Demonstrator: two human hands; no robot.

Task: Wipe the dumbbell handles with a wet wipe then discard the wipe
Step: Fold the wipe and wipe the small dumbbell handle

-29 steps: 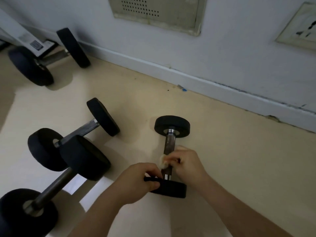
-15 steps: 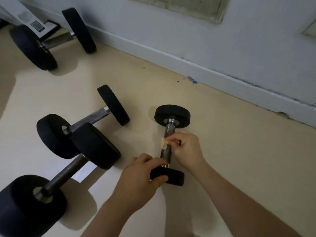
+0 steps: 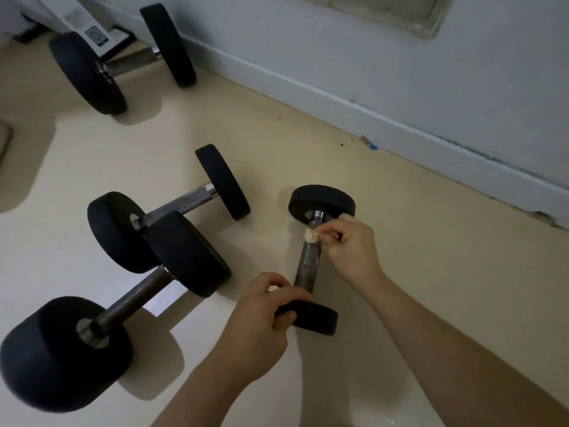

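A small black dumbbell [image 3: 321,200] lies on the beige floor with its metal handle [image 3: 308,263] pointing away from me. My left hand [image 3: 261,315] grips its near black weight [image 3: 317,318]. My right hand [image 3: 351,248] pinches a small crumpled wet wipe [image 3: 310,235] against the far end of the handle, close to the far weight. Most of the wipe is hidden in my fingers.
Three larger black dumbbells lie to the left: one near me [image 3: 61,349], one behind it [image 3: 215,180], one by the wall [image 3: 86,72]. A white baseboard [image 3: 338,97] runs along the wall. A white equipment base [image 3: 95,35] stands at the top left.
My right hand has slid the wipe up the handle from its near end toward the far weight. My left hand has kept hold of the near weight. The camera has moved closer.
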